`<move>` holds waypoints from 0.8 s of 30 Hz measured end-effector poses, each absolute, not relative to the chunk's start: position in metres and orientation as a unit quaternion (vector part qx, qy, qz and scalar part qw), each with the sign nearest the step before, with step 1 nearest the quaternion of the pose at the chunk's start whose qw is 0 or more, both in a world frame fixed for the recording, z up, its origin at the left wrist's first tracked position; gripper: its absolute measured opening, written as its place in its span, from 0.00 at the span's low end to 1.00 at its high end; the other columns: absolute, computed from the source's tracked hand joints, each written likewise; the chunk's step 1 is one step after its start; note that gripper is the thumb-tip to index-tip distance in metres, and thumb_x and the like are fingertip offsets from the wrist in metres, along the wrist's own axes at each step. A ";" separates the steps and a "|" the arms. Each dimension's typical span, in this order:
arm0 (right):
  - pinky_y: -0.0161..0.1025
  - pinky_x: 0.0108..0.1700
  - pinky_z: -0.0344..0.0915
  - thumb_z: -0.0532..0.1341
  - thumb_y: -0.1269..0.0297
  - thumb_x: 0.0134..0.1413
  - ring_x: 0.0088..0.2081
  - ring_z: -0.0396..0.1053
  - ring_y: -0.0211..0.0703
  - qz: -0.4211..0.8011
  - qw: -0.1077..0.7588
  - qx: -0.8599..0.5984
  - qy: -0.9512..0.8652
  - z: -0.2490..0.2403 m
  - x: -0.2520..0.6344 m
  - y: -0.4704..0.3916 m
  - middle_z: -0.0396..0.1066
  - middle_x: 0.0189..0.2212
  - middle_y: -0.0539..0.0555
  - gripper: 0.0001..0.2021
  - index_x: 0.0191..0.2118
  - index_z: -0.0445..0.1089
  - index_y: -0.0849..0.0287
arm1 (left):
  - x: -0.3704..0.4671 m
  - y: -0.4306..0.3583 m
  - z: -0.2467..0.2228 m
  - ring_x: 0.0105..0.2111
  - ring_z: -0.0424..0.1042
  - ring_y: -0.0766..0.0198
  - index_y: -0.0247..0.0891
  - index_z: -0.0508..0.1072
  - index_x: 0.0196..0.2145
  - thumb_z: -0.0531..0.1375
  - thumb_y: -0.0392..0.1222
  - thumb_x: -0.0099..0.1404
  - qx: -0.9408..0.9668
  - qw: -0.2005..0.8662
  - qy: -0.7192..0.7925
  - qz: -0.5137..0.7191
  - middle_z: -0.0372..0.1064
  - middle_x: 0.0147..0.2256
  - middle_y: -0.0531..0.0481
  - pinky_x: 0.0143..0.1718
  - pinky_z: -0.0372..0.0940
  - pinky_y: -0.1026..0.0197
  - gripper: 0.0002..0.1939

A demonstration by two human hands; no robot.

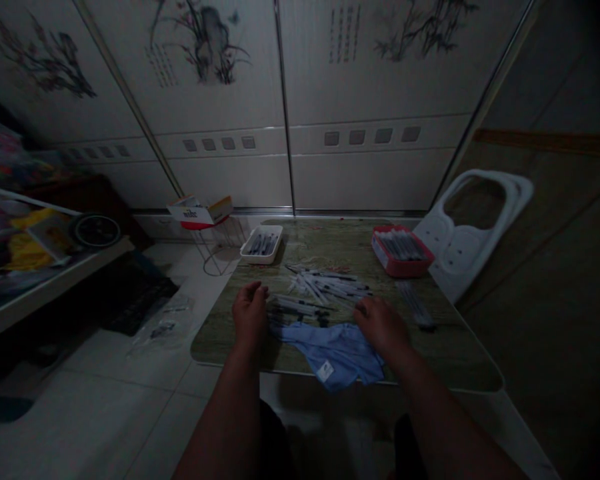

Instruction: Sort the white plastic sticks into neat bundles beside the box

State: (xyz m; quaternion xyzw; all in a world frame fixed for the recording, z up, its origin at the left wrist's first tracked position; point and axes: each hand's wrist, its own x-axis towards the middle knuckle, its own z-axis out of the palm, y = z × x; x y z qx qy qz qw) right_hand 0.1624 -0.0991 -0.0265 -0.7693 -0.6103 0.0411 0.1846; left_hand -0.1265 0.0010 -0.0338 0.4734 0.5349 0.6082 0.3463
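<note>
Find loose pens (325, 285) at two o'clock from curled left hand (250, 312), ten from curled right hand (384, 325); cannot tell either's grip.

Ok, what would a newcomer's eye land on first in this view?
Probably the blue cloth, between the left hand and right hand at the near edge of the table. Just beyond it lies a loose heap of pen-like sticks. The red box stands out too, farther back on the right.
</note>
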 end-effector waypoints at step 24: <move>0.39 0.40 0.58 0.59 0.63 0.60 0.41 0.68 0.47 0.032 0.235 -0.763 -0.601 -0.030 0.169 -0.097 0.71 0.37 0.56 0.07 0.40 0.74 0.56 | -0.098 -0.005 -0.040 0.66 0.49 0.38 0.52 0.76 0.50 0.55 0.38 0.65 0.805 0.085 0.547 0.213 0.65 0.62 0.47 0.62 0.35 0.27 0.19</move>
